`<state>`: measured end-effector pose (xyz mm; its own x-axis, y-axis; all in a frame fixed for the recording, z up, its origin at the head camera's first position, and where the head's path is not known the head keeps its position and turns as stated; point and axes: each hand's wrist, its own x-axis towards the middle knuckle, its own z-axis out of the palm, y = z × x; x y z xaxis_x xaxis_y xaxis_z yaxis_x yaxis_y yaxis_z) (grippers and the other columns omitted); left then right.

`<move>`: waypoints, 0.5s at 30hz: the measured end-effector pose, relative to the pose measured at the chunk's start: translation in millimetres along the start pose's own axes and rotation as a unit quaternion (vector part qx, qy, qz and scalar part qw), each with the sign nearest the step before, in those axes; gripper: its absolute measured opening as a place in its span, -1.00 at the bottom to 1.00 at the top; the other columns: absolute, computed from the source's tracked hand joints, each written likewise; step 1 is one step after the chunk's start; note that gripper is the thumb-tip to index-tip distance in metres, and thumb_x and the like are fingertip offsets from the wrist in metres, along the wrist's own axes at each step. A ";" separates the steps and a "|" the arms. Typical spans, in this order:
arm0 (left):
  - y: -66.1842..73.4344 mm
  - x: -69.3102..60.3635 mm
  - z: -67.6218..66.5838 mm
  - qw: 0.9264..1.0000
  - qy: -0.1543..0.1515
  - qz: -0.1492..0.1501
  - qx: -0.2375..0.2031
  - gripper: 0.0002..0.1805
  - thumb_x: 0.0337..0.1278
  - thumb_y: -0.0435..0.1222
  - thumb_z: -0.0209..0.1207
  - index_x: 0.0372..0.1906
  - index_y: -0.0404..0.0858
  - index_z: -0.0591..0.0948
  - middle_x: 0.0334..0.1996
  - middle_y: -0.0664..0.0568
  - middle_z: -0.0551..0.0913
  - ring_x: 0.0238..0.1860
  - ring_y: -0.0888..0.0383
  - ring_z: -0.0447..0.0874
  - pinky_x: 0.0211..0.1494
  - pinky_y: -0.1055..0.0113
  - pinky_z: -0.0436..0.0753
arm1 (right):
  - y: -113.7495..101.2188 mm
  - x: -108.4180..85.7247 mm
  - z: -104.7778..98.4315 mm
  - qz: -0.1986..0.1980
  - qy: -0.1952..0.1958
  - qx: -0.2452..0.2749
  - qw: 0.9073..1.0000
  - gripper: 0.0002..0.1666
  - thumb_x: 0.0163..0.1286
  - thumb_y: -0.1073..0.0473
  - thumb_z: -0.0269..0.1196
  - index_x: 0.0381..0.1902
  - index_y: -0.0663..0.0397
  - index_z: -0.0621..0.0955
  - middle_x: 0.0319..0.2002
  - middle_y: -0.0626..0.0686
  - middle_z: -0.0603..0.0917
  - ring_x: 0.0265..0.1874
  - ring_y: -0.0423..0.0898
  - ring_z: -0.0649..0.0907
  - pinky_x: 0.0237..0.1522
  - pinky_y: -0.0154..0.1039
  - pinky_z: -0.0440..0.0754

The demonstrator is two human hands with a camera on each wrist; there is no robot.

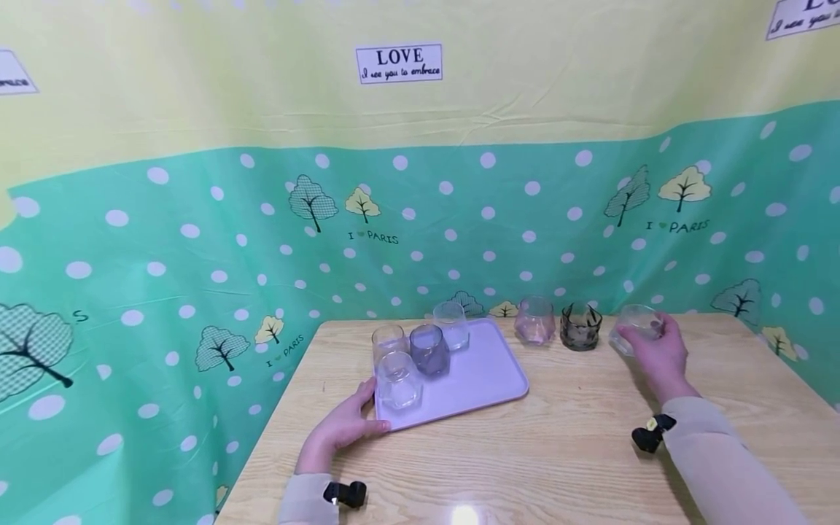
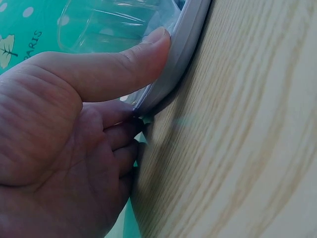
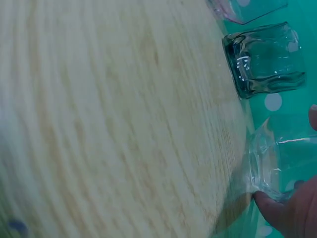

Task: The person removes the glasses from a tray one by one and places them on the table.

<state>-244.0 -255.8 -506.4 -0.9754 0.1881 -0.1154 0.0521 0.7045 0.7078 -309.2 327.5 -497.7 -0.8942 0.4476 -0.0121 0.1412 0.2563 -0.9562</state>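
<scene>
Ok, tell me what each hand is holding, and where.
The right hand grips the rightmost glass by its sides; the left hand holds the lilac tray at its near left corner.

and there they are, two long, plain sleeves in pale grey-beige! the left sleeve (image 1: 307, 499) shows just a short stretch, off the near left corner of the lilac tray (image 1: 469, 379), and at its cuff sits a black gadget (image 1: 345, 494), knobby and rounded, with a small light fleck. over to the tray's right, the right sleeve (image 1: 728, 459) shows far more cloth, its own black unit (image 1: 650, 437) sporting a pale yellowish patch!
</scene>
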 end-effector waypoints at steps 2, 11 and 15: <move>0.1 -0.1 -0.3 1.000 0.000 -0.001 -0.001 0.23 0.03 -0.08 0.59 0.68 -0.40 0.14 0.66 -0.36 0.10 0.67 -0.33 0.02 0.67 -0.27 0.09 | 0.7 0.8 -0.2 -0.006 -0.004 -0.008 1.000 0.28 0.49 -0.31 0.34 0.77 0.01 -0.15 0.71 0.33 -0.02 0.62 0.46 0.08 0.58 0.42 0.12; 1.3 -0.3 -0.6 1.000 0.001 -0.008 -0.001 0.22 0.02 -0.08 0.59 0.69 -0.38 0.15 0.66 -0.36 0.09 0.67 -0.35 0.01 0.66 -0.29 0.08 | 6.3 5.7 -3.4 -0.017 -0.019 -0.033 0.999 0.27 0.50 -0.32 0.32 0.77 0.01 -0.16 0.70 0.39 -0.04 0.61 0.52 0.07 0.56 0.47 0.12; 2.3 -0.4 -0.3 1.000 0.002 -0.006 -0.001 0.22 0.02 -0.09 0.59 0.69 -0.38 0.14 0.66 -0.36 0.09 0.67 -0.35 0.01 0.66 -0.29 0.07 | 5.9 6.3 -5.2 -0.019 -0.025 -0.039 0.999 0.28 0.51 -0.33 0.31 0.77 0.02 -0.17 0.69 0.43 -0.07 0.59 0.56 0.05 0.54 0.51 0.11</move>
<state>-243.6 -254.5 -504.5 -0.9768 0.1762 -0.1214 0.0394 0.7060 0.7071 -311.8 336.3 -501.9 -0.9196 0.3928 0.0065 0.1382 0.3388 -0.9306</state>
